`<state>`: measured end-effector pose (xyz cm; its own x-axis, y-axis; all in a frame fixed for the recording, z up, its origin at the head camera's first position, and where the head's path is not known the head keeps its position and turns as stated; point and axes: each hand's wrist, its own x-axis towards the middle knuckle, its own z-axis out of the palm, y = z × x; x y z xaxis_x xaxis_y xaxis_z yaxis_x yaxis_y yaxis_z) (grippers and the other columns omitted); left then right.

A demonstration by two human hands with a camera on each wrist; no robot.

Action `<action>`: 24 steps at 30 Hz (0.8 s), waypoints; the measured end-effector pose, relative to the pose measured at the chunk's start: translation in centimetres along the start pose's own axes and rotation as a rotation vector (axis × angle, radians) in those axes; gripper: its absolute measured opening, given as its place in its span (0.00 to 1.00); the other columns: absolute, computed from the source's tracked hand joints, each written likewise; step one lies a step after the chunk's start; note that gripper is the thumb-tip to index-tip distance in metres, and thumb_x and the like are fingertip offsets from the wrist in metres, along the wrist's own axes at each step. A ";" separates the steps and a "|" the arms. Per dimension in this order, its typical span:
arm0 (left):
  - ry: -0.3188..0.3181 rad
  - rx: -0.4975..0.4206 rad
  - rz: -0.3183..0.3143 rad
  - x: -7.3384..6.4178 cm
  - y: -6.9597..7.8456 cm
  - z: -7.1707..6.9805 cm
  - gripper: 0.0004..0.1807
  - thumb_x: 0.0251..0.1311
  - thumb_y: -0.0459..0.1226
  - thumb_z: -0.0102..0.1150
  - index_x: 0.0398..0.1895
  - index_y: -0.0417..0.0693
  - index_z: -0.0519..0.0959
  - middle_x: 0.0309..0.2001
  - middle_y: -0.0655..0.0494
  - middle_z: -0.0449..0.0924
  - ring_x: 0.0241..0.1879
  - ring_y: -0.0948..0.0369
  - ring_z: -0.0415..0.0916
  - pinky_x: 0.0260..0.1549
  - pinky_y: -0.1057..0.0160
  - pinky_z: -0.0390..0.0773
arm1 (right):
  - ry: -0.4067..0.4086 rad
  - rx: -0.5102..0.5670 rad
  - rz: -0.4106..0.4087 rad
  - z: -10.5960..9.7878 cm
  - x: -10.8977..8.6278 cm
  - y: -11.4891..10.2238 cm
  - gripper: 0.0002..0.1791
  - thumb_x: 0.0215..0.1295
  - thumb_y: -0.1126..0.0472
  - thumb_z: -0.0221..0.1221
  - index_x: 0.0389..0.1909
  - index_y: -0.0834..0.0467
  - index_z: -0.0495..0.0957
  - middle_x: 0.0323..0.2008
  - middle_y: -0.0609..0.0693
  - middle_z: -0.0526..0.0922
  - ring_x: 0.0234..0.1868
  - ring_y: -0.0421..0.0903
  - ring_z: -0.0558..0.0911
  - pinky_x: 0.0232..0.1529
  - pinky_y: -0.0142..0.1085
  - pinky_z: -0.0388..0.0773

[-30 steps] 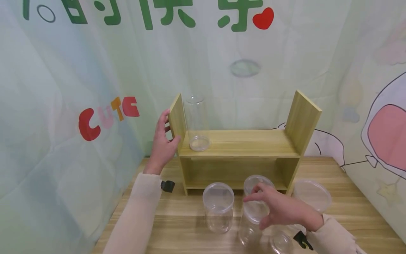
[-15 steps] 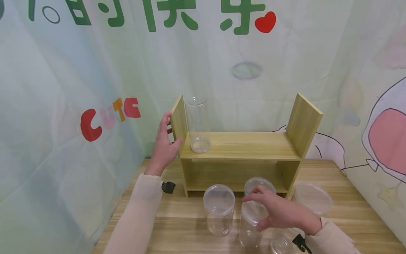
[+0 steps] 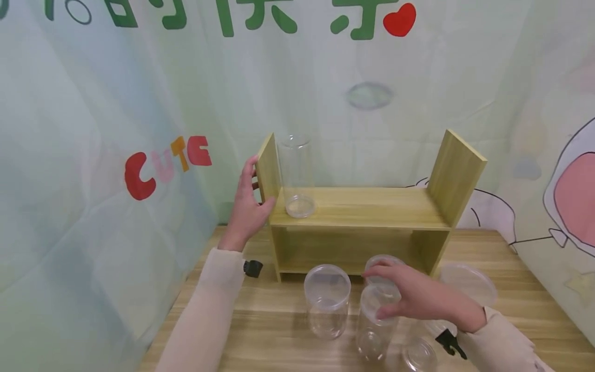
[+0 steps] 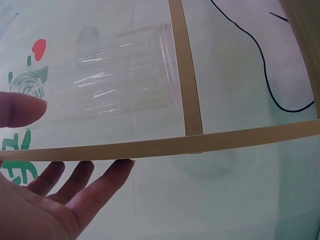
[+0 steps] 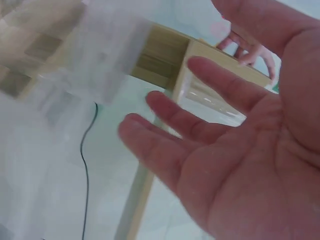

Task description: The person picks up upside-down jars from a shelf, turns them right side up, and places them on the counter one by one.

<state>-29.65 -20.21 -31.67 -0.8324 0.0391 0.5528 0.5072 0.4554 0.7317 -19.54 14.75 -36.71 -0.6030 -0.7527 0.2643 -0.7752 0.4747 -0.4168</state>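
Note:
A two-tier wooden shelf (image 3: 372, 206) stands at the back of the table. My left hand (image 3: 248, 212) holds its left side panel, thumb on the near inner side and fingers against the outer face. Beside that panel, a tall clear jar (image 3: 297, 170) stands upright on the upper board. My right hand (image 3: 425, 297) hangs with parted, slightly bent fingers over a clear lidded jar (image 3: 374, 330) in front of the shelf; contact cannot be made out. In the right wrist view nothing lies in the palm (image 5: 240, 175). Another lidded jar (image 3: 327, 305) stands to the left.
Partly behind my right hand is a further clear jar (image 3: 382, 261). A wider clear container (image 3: 467, 281) stands at the right, and a small round clear piece (image 3: 418, 354) is near the front. A printed curtain (image 3: 223, 93) hangs behind the wooden table (image 3: 260, 330).
The head view has shifted slightly. My left hand stays on the shelf panel, while my right hand remains over the jars with almost no movement. The jars keep their places.

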 end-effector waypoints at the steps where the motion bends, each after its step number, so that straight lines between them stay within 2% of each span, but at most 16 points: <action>1: 0.001 0.000 0.001 0.0 0.0 0.0 0.47 0.58 0.24 0.58 0.74 0.68 0.51 0.68 0.53 0.58 0.61 0.50 0.64 0.48 0.44 0.79 | 0.012 0.001 0.009 -0.4 0.2 -0.1 0.32 0.52 0.54 0.74 0.57 0.60 0.76 0.54 0.49 0.74 0.54 0.50 0.75 0.53 0.44 0.76; 5: 0.000 0.008 -0.003 0.0 0.0 0.0 0.46 0.58 0.26 0.58 0.74 0.69 0.51 0.67 0.52 0.59 0.61 0.48 0.64 0.48 0.43 0.79 | 0.059 0.037 0.076 -1.7 1.3 -0.5 0.32 0.58 0.53 0.71 0.61 0.59 0.74 0.57 0.50 0.77 0.56 0.50 0.77 0.53 0.46 0.77; 7: 0.000 0.010 -0.001 0.0 0.0 0.0 0.46 0.59 0.26 0.58 0.74 0.68 0.51 0.67 0.53 0.58 0.61 0.49 0.64 0.49 0.43 0.78 | 0.103 0.074 0.081 -2.3 2.1 -0.7 0.33 0.59 0.54 0.70 0.63 0.60 0.72 0.59 0.52 0.76 0.59 0.52 0.76 0.55 0.47 0.77; 11: 0.002 0.011 -0.004 -0.1 -0.1 -0.1 0.46 0.58 0.25 0.58 0.74 0.67 0.51 0.67 0.53 0.58 0.61 0.49 0.63 0.51 0.43 0.77 | 0.176 0.208 0.129 -3.2 4.2 -1.0 0.38 0.60 0.56 0.70 0.69 0.60 0.66 0.66 0.56 0.70 0.64 0.58 0.71 0.60 0.50 0.73; 14: -0.002 0.016 -0.010 -0.2 -0.2 -0.2 0.46 0.59 0.25 0.57 0.75 0.68 0.50 0.67 0.51 0.58 0.61 0.48 0.64 0.47 0.43 0.79 | 0.224 0.292 0.181 -3.6 5.9 -1.3 0.42 0.60 0.57 0.70 0.72 0.58 0.61 0.69 0.55 0.65 0.66 0.59 0.68 0.62 0.51 0.71; 17: -0.008 0.022 -0.011 -0.3 -0.1 -0.3 0.47 0.59 0.25 0.57 0.75 0.69 0.49 0.67 0.50 0.58 0.60 0.46 0.65 0.43 0.43 0.81 | 0.283 0.313 0.209 -3.9 7.6 -1.5 0.44 0.59 0.58 0.71 0.73 0.58 0.60 0.70 0.56 0.62 0.66 0.59 0.67 0.61 0.52 0.72; 24: -0.009 0.019 -0.021 -0.3 0.0 -0.2 0.48 0.59 0.25 0.56 0.75 0.72 0.49 0.67 0.49 0.58 0.60 0.46 0.65 0.45 0.43 0.80 | 0.397 0.318 0.209 -4.3 10.4 -1.4 0.42 0.59 0.62 0.71 0.72 0.60 0.61 0.68 0.58 0.64 0.64 0.58 0.69 0.58 0.51 0.75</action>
<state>-29.40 -20.41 -31.72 -0.8446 0.0375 0.5340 0.4857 0.4732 0.7350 -25.53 8.25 -29.60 -0.8107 -0.3980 0.4295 -0.5730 0.3883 -0.7217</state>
